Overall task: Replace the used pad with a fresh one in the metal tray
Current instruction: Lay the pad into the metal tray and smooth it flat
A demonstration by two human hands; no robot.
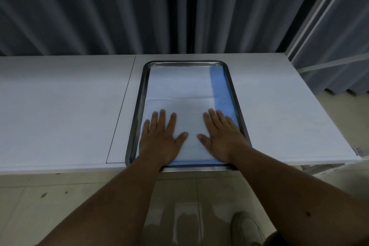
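your left hand (161, 142) and right hand (221, 138) lie flat with fingers straight and spread, palms pressing the white pad (179, 94), grasping nothing. the pad lies inside the metal tray (137, 110) (a blue strip shows along its right and near edges), reaching beyond your fingertips toward the tray's far rim.

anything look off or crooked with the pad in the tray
Slightly. The pad lies flat in the metal tray under the left hand and right hand, but a blue strip shows only along its right and near edges, so it looks folded or shifted unevenly. No tears or spills show.
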